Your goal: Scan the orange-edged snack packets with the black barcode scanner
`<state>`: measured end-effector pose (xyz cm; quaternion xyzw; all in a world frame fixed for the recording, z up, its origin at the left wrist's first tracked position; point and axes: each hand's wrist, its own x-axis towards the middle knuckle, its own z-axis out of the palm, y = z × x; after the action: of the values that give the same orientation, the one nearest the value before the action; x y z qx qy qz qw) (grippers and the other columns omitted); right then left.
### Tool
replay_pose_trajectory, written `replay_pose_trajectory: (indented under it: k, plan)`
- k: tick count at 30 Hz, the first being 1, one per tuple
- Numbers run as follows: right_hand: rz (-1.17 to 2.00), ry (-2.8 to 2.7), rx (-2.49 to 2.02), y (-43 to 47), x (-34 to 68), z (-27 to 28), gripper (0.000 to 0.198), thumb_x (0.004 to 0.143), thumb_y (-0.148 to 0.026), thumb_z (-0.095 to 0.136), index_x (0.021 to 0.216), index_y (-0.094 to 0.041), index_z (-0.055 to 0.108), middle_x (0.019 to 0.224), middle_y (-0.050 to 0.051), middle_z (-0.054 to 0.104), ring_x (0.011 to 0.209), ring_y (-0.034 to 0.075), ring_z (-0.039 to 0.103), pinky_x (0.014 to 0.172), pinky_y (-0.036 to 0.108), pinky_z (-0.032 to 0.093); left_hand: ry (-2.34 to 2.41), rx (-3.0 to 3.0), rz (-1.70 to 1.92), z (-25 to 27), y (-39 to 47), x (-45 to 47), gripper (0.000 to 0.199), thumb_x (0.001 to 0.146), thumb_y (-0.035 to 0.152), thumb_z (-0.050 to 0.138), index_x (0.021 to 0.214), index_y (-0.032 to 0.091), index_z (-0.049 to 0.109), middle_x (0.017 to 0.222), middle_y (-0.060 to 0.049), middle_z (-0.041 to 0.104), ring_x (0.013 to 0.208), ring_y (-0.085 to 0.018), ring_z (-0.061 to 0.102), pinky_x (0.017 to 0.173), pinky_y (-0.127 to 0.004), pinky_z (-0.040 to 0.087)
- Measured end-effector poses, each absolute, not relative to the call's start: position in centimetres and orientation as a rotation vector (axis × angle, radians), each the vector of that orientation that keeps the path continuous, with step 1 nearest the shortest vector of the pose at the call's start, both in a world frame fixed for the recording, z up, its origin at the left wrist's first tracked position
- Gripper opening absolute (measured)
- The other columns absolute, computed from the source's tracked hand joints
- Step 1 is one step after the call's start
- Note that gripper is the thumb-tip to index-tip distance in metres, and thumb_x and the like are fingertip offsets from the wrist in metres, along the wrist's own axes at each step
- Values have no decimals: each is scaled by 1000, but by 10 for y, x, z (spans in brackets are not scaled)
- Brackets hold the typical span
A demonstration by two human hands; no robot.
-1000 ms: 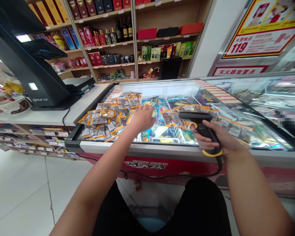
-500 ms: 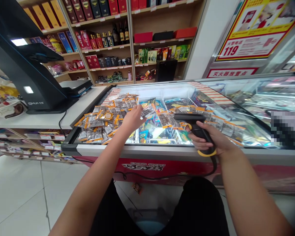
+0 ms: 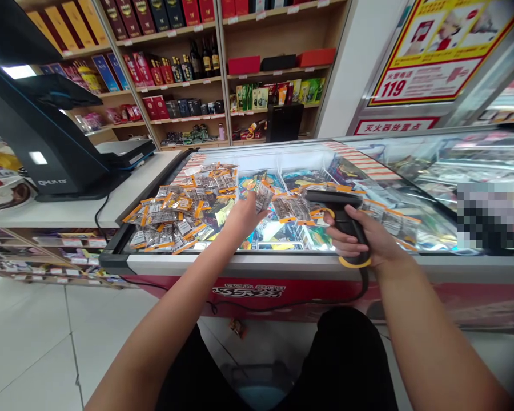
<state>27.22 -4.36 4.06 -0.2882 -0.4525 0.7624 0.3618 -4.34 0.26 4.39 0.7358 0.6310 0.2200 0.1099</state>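
My left hand is closed on a small clear snack packet with orange edges, its printed label facing up. In my right hand is a black barcode scanner with yellow trim, its head pointing left toward that packet. Both hands are above the glass top of a chest freezer. A heap of similar packets lies on the glass to the left. More packets lie in the middle, between the held packet and the scanner, and others lie beyond my right hand.
A white counter with a dark checkout terminal adjoins the freezer on the left. The scanner's black cable loops along the freezer front. One packet lies on the floor. Stocked shelves stand behind.
My left hand has moved right, away from the heap, bringing the packet nearer the scanner. The packet is now tilted up more. My right hand holds about the same pose.
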Motion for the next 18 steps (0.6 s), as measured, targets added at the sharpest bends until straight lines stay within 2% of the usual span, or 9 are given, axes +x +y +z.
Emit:
replay_pose_trajectory:
  k: [4, 7, 9, 11, 14, 16, 18]
  plan:
    - [1960, -1152, -731, -44, 271, 41, 47, 102, -65, 79, 104, -23, 60, 60, -11, 43, 43, 1, 5, 41, 15, 18, 1831, 2177, 623, 42, 0, -42, 63, 108, 53, 74, 155, 17, 52, 116, -21, 80, 119, -44, 77, 95, -46, 59]
    - [1946, -1142, -757, -44, 271, 43, 47, 100, -66, 81, 104, -24, 60, 60, -11, 40, 44, 2, 5, 42, 16, 19, 1741, 2238, 596, 41, -4, -40, 76, 112, 62, 64, 166, 14, 42, 118, -22, 81, 116, -42, 79, 97, -47, 60]
    - [1935, -1136, -793, -43, 271, 44, 48, 98, -67, 82, 104, -25, 60, 59, -12, 37, 45, 3, 4, 41, 17, 18, 1682, 2326, 575, 41, -8, -40, 81, 112, 69, 58, 168, 13, 42, 128, -24, 79, 119, -43, 78, 100, -48, 61]
    - [1922, -1138, -830, -43, 272, 44, 46, 99, -67, 81, 104, -26, 61, 59, -12, 37, 46, 4, 2, 41, 18, 17, 1664, 2420, 558, 41, -11, -41, 77, 112, 73, 54, 163, 15, 51, 144, -27, 72, 124, -43, 77, 104, -50, 61]
    - [1932, -1144, -807, -40, 275, 41, 44, 100, -66, 80, 105, -26, 63, 59, -11, 39, 45, 3, 1, 40, 18, 14, 1588, 2521, 563, 39, -10, -46, 67, 114, 72, 48, 153, 19, 61, 164, -25, 58, 131, -42, 75, 111, -53, 61]
    - [1959, -1139, -764, -39, 276, 38, 42, 101, -65, 78, 105, -26, 64, 59, -11, 40, 45, 3, 1, 40, 18, 14, 1432, 2557, 596, 35, -8, -49, 64, 114, 67, 52, 156, 20, 58, 171, -25, 49, 138, -40, 72, 117, -54, 60]
    - [1976, -1128, -741, -37, 277, 35, 39, 104, -63, 75, 105, -26, 64, 59, -11, 39, 45, 3, 2, 40, 18, 15, 1252, 2589, 607, 30, -6, -51, 64, 112, 61, 63, 161, 21, 55, 177, -25, 41, 143, -38, 69, 123, -54, 58]
